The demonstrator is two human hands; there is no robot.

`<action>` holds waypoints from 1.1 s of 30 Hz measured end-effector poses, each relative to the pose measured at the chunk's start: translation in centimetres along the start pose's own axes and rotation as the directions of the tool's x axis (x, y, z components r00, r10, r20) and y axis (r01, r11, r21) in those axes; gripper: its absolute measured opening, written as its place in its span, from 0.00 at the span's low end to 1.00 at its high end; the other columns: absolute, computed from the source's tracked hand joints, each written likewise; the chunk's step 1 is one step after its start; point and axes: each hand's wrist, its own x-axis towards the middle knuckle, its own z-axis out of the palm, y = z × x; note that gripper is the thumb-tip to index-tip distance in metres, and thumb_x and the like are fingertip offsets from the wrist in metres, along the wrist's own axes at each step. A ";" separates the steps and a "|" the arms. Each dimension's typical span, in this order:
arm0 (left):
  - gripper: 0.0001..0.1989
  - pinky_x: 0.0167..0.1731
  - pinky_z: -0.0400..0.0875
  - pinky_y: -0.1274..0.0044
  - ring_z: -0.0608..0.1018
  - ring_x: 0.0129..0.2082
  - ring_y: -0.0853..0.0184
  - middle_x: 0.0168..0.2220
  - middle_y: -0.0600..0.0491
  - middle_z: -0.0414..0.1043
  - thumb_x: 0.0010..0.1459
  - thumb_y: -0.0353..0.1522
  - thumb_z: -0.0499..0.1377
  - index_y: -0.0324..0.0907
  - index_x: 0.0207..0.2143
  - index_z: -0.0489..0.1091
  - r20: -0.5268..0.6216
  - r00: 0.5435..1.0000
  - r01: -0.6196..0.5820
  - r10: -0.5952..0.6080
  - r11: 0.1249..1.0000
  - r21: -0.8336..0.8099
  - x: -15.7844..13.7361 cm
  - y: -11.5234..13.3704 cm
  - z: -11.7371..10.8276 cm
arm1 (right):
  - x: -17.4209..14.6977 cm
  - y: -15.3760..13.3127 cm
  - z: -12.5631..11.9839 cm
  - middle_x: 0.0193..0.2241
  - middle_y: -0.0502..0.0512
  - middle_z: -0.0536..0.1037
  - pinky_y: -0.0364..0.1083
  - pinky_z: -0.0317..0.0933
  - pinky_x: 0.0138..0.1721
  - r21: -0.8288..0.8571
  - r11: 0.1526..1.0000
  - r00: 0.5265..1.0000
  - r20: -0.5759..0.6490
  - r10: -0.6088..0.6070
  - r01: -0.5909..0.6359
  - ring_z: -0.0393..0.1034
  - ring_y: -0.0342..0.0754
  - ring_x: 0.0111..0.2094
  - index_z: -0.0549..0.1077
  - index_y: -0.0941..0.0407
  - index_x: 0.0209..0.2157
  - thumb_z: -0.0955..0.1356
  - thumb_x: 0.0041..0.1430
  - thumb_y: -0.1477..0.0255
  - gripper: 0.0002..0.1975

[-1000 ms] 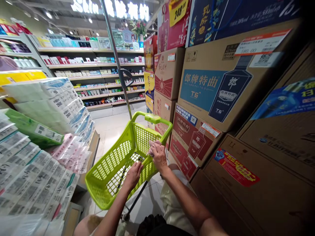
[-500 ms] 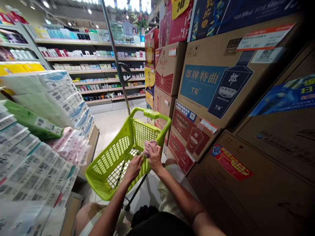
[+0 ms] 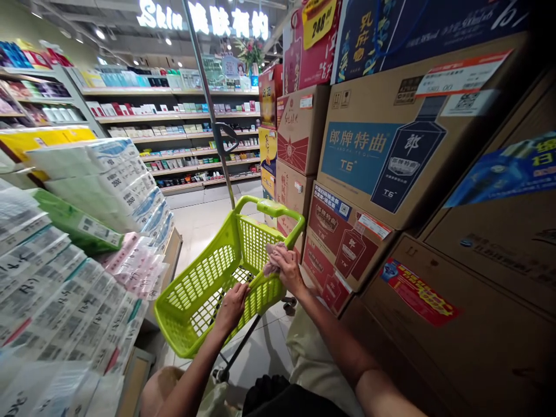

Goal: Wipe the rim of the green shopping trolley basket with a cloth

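Left grip (image 3: 233,305): grasping shopping cart's (image 3: 262,291) rim, likely for steadiness.
Right grip (image 3: 290,270): clasping pink cloth (image 3: 273,259) against rim, presumably for firm contact.

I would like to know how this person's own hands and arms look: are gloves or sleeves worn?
The left hand and right hand are ungloved. The left forearm and right forearm are bare; no sleeve, watch or bracelet shows. Rings: too small to tell.

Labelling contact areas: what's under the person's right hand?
A bunched pinkish cloth, held in the right hand at the basket's green rim. Rim shows lower left of the cloth; the stretch behind cloth and hand is covered, as is the palm.
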 end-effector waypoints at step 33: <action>0.22 0.44 0.69 0.73 0.79 0.42 0.62 0.42 0.49 0.78 0.69 0.45 0.42 0.46 0.43 0.73 0.201 0.976 0.093 -0.083 0.995 -0.041 2.3 -2.0 -1.6 | 2.2 -1.3 5.9 0.69 0.67 0.55 0.62 0.48 0.68 -0.051 0.870 0.849 -0.255 0.463 -0.490 0.44 0.55 0.72 0.58 0.58 0.68 0.57 0.64 0.81 0.31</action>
